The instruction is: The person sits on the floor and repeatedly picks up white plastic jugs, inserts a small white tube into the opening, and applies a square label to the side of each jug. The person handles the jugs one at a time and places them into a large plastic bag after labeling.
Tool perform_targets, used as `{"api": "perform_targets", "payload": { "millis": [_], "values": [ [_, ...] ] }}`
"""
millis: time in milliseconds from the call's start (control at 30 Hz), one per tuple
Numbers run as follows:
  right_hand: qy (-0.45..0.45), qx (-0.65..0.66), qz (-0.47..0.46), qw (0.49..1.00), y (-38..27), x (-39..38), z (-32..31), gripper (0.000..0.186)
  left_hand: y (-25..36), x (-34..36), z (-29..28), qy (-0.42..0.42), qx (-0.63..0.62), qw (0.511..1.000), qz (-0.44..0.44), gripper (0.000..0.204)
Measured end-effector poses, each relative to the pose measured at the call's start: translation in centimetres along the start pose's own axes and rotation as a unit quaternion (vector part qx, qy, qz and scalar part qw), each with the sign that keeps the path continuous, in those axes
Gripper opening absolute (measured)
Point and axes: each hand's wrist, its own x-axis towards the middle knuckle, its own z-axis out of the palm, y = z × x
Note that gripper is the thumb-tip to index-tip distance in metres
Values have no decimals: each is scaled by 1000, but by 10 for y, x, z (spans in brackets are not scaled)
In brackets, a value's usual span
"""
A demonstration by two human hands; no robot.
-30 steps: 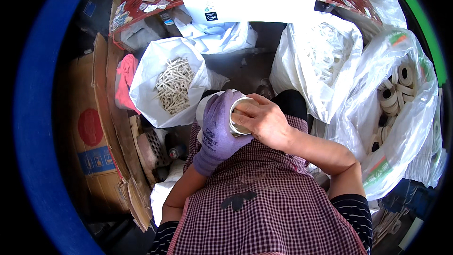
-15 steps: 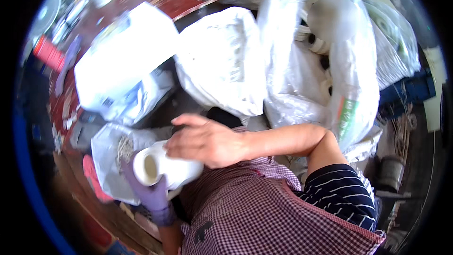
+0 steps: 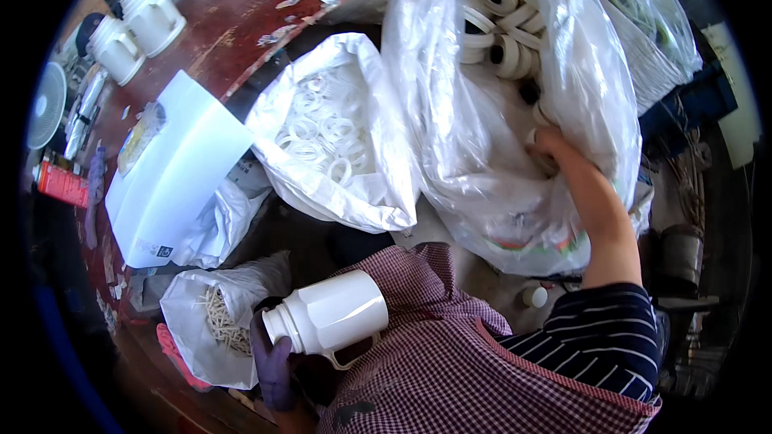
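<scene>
In my left hand (image 3: 275, 366), which wears a purple glove, lies a white plastic jug (image 3: 342, 311) tipped on its side, gripped near its mouth, with its handle facing down. My bare right hand (image 3: 548, 141) reaches into a large clear plastic bag (image 3: 438, 112) at the upper right. Its fingers curl around a cream ring-shaped part, mostly hidden by the hand. More cream rings (image 3: 508, 56) lie deeper in that bag. A small white bag (image 3: 189, 325) of short pale sticks (image 3: 223, 321) stands beside the left hand.
Left of the clear bag stands an open white sack (image 3: 394, 193) of translucent rings (image 3: 322, 124). A red worn table (image 3: 233, 12) holds two white jugs (image 3: 151, 20), a pink-red can (image 3: 63, 185) and a purple glove (image 3: 95, 201). A white panel (image 3: 173, 185) leans near its edge.
My right hand has left the jug and reached right into the clear bag. The jug has turned, its mouth now facing left. My view has shifted.
</scene>
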Motion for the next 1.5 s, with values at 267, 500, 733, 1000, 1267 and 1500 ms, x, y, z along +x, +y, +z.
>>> {"api": "perform_targets", "payload": {
  "millis": [267, 500, 733, 1000, 1267, 1500],
  "values": [
    [143, 221, 161, 951, -30, -26, 14, 36, 18, 3, 3, 7, 13, 998, 57, 59],
    [339, 431, -148, 823, -123, -120, -154, 19, -57, -5, -68, 186, -122, 968, 115, 44],
    [-187, 570, -422, 680, -285, -194, -131, 27, -33, -14, -41, 202, -1, 949, 241, 61],
    [-355, 306, -598, 650, -398, -281, -76, 47, -28, -38, -54, 125, -422, 887, 138, 44],
    [-171, 278, -636, 700, -330, -293, -89, 47, -18, -60, -41, 242, 41, 940, 236, 66],
    [10, 557, -500, 663, -388, -249, -128, 43, -6, -74, -21, 215, 120, 950, 192, 70]
  ]
}}
